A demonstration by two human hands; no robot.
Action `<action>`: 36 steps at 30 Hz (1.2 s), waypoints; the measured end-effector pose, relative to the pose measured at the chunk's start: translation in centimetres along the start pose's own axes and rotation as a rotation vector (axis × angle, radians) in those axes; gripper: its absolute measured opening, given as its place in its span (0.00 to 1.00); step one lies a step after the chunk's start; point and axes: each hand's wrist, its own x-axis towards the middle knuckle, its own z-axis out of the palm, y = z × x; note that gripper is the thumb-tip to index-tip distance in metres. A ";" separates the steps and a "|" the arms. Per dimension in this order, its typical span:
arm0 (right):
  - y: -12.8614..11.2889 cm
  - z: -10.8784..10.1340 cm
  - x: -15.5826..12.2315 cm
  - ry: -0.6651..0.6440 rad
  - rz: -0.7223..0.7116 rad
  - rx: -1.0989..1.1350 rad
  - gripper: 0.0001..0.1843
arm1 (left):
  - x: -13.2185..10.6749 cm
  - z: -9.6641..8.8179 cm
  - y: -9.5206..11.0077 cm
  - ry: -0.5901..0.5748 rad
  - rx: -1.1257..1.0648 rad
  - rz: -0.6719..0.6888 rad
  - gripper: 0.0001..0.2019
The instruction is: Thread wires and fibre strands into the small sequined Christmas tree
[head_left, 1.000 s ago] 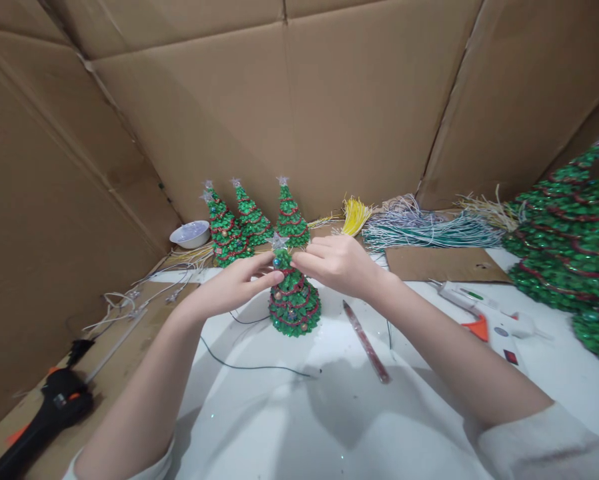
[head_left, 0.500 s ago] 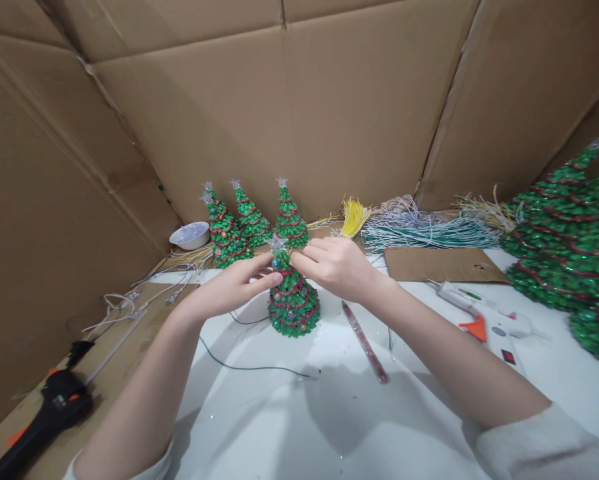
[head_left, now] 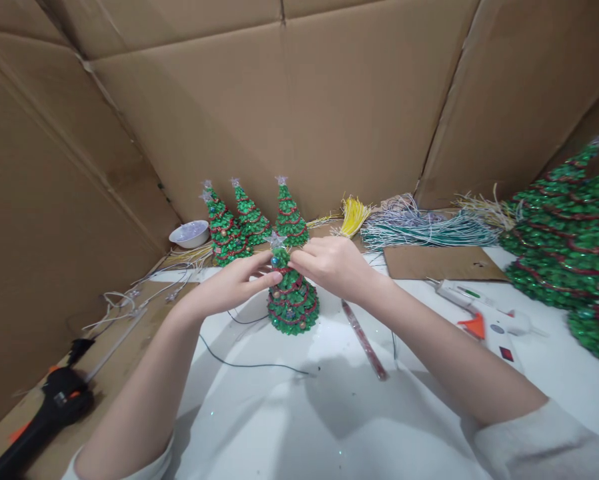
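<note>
A small green glitter Christmas tree (head_left: 293,300) with red garland and a clear star on top stands upright on the white table (head_left: 329,413), in the middle. My left hand (head_left: 234,283) pinches the tree near its top from the left. From the right, my right hand (head_left: 332,265) pinches the same upper part, just under the star. Both hands have their fingertips pressed together on the tree.
Three finished small trees (head_left: 252,217) stand behind, beside a white bowl (head_left: 189,233). Wire bundles (head_left: 424,227) lie at the back. A white glue gun (head_left: 484,320), a glue stick (head_left: 364,340), a black glue gun (head_left: 44,410) and a pile of larger trees (head_left: 564,233) surround the spot. Cardboard walls enclose it.
Almost nothing differs: both hands stay pinched on the tree's top, and the view has shifted very slightly.
</note>
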 end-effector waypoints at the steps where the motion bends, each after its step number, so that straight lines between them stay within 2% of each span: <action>1: -0.1 0.0 0.0 -0.001 0.050 0.008 0.11 | 0.0 0.0 0.0 -0.003 0.001 -0.004 0.17; 6: -0.8 -0.3 0.0 -0.075 0.255 0.106 0.09 | 0.0 0.0 0.1 -0.007 0.004 -0.009 0.18; 11: -1.1 -0.3 0.1 -0.119 0.294 0.222 0.08 | 0.1 0.0 0.2 -0.006 -0.001 -0.008 0.17; 18: -0.7 -1.8 0.1 -0.223 0.313 0.386 0.10 | 0.1 0.0 0.1 -0.007 -0.027 0.000 0.17; 21: -0.4 -2.0 0.0 -0.205 0.311 0.434 0.13 | 0.1 -0.1 -0.1 -0.025 -0.041 0.014 0.19; 26: -0.2 -1.9 0.1 -0.125 0.398 0.404 0.06 | 0.2 0.4 -1.0 -0.085 -0.005 0.049 0.26; 29: -0.4 -2.1 0.3 -0.128 0.424 0.339 0.07 | 0.6 1.0 -1.5 -0.106 0.005 0.043 0.26; 36: -0.7 -2.4 0.4 -0.091 0.419 0.228 0.09 | 1.3 1.7 -1.9 -0.014 0.000 0.072 0.28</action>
